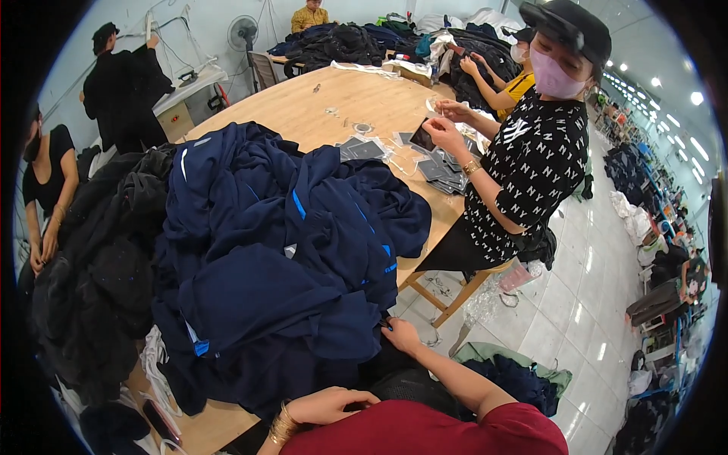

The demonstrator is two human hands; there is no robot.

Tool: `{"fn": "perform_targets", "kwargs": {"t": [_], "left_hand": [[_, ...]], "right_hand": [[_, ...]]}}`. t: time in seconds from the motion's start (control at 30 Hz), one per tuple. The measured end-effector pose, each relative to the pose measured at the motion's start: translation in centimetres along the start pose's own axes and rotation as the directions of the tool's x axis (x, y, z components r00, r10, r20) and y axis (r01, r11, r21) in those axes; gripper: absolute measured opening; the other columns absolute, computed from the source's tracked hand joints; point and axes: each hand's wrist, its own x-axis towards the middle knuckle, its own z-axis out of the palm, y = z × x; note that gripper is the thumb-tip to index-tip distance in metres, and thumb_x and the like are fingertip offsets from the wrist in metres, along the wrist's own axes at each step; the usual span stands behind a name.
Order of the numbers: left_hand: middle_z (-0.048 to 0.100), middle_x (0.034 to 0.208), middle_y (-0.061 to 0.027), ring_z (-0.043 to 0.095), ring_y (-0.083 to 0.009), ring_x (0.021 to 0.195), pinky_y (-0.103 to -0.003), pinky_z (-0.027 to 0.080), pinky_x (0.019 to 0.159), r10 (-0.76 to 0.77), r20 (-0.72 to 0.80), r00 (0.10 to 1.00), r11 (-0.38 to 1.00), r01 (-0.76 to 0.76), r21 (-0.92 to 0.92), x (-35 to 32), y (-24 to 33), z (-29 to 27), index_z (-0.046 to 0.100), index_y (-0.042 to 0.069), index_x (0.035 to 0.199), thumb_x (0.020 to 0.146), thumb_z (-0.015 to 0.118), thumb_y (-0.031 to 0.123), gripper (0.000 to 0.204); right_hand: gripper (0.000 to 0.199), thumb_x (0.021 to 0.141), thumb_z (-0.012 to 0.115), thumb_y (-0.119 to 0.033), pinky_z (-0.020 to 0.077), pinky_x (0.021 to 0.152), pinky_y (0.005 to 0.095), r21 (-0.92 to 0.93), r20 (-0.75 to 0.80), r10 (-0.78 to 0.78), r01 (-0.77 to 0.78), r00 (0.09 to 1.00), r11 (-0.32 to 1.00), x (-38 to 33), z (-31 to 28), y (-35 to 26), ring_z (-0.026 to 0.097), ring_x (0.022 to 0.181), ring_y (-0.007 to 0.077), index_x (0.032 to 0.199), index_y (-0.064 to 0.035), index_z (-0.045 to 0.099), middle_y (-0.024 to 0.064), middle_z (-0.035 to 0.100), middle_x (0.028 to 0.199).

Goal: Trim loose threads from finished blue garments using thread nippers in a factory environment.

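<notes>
A large heap of navy blue garments (258,288) with bright blue trim is piled on the table in front of me. At the heap's near right edge, my right hand (402,335) has its fingers bent and closed on a bit of dark cloth (384,355). My left hand (330,406), with gold bracelets at its wrist, lies low against my red shirt. Its fingers are loosely stretched over something black, appear to hold nothing, and are partly hidden by the shirt.
Dark grey garments (106,265) are heaped on the left, with a phone (162,422) near the table edge. Across the wooden table (280,98), a masked person handles small items beside grey tags (444,173). A stool (447,296) and green-and-navy cloth (516,375) are at right.
</notes>
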Motion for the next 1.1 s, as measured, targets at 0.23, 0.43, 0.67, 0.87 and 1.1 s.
{"fn": "perform_targets", "kwargs": {"t": [0.23,0.43,0.67,0.87,1.1], "left_hand": [[0.065,0.105,-0.01,0.063,-0.0202,0.095,-0.03,0.047,0.085,-0.012,-0.012,1.0,1.0,0.012,0.018,-0.1,0.5,0.4,0.055,0.006,0.118,0.089,0.054,0.019,0.031],[0.067,0.099,-0.008,0.064,-0.0166,0.094,-0.029,0.047,0.084,-0.158,-0.122,0.98,0.987,0.154,-0.041,-3.5,0.7,-1.4,0.055,0.005,0.118,0.091,0.055,0.019,0.031],[0.068,0.093,-0.0071,0.065,-0.0186,0.089,-0.028,0.049,0.079,-0.04,-0.483,0.875,0.997,0.068,0.041,-8.7,2.4,-2.8,0.058,0.003,0.112,0.087,0.058,0.015,0.028],[0.054,0.112,-0.0147,0.054,-0.0202,0.103,-0.03,0.041,0.092,-0.079,-0.991,-0.112,0.997,-0.004,-0.079,-15.2,0.0,-2.0,0.053,-0.002,0.116,0.09,0.049,0.013,0.03],[0.059,0.112,-0.017,0.056,-0.0261,0.101,-0.033,0.044,0.088,0.139,-0.978,-0.153,0.987,0.098,0.125,-17.5,0.8,-4.6,0.056,0.002,0.116,0.092,0.054,0.023,0.032]], "right_hand": [[0.036,0.08,0.055,-0.032,0.0475,0.078,0.0454,-0.003,0.039,0.036,-0.036,0.999,0.999,-0.4,-0.2,0.1,0.06,0.087,0.0379,0.1,-0.0022,0.06,0.0215,0.063,0.093],[0.035,0.08,0.057,-0.032,0.0477,0.077,0.0452,-0.01,0.015,0.005,-0.005,1.0,1.0,0.0,0.8,0.6,0.06,0.087,0.0382,0.1,-0.0035,0.061,0.0208,0.063,0.092],[0.018,0.077,0.059,-0.017,0.0474,0.071,0.038,0.246,-0.124,0.105,-0.072,0.987,0.966,0.6,-3.0,0.9,0.062,0.077,0.0337,0.087,-0.0029,0.063,0.018,0.063,0.081],[0.03,0.072,0.06,-0.015,0.0492,0.076,0.0379,0.156,-0.256,-0.176,0.22,0.951,0.963,1.7,-8.1,-3.0,0.063,0.087,0.0285,0.101,-0.0081,0.063,0.0124,0.064,0.093],[0.024,0.07,0.065,-0.024,0.0516,0.065,0.0432,-0.378,0.145,-0.078,0.128,0.986,0.917,0.6,-10.4,-1.9,0.065,0.077,0.033,0.085,-0.0052,0.066,0.0162,0.066,0.079]]}}
